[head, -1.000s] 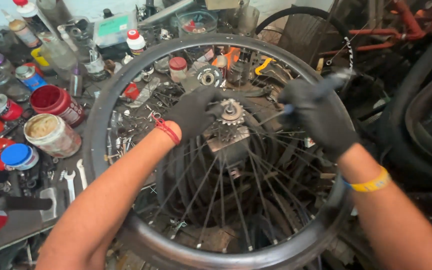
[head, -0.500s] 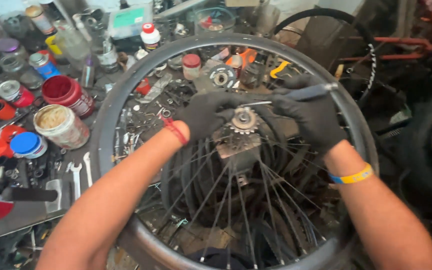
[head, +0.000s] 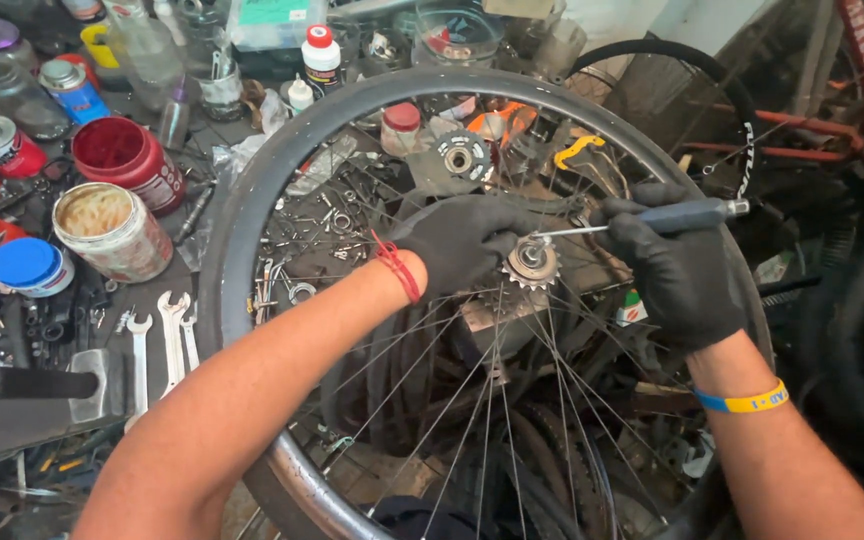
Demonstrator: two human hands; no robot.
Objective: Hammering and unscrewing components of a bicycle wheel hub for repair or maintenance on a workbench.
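Black-gloved left hand [head: 457, 240] closed over the hub beside the sprocket [head: 532, 263] of a spoked bicycle wheel [head: 252, 200] lying flat above the cluttered bench. Right hand [head: 677, 275] fist-gripped on a screwdriver [head: 652, 218], tip at the sprocket. Wheel likely rigid, light; sprocket greasy, best steadied at the hub.

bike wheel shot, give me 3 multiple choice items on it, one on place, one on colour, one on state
1. Where is the sprocket?
A. at the hub of the wheel
B. on the rim
C. in the red can

2. What colour is the band on the right wrist?
A. green
B. yellow and blue
C. white

3. What is the right hand doing?
A. hanging empty
B. gripping a wrench
C. holding a screwdriver, tip at the sprocket

Answers:
1 A, the spokes meet there.
2 B, yellow with a blue end.
3 C, gloved fingers wrap the handle while the left hand steadies the sprocket.
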